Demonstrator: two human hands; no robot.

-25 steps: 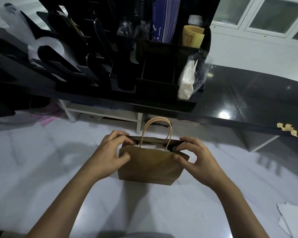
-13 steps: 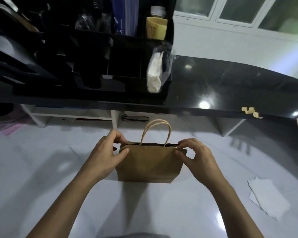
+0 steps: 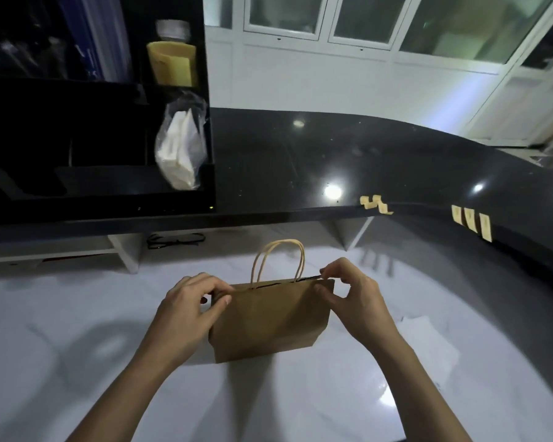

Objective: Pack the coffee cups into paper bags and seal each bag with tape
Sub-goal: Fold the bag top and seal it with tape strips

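Both hands pinched the paper bag (image 3: 268,317) at its top corners, your left hand (image 3: 189,307) at one end and your right hand (image 3: 351,298) at the other, with its mouth nearly flat. It stood upright on the white surface (image 3: 77,346). Sealing looked not yet done: tape strips (image 3: 375,204) hung beyond the bag, to its right. Any cups inside were hidden.

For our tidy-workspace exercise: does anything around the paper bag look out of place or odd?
One tape strip on the black counter edge is crumpled into a zigzag, unlike the three flat strips farther right.
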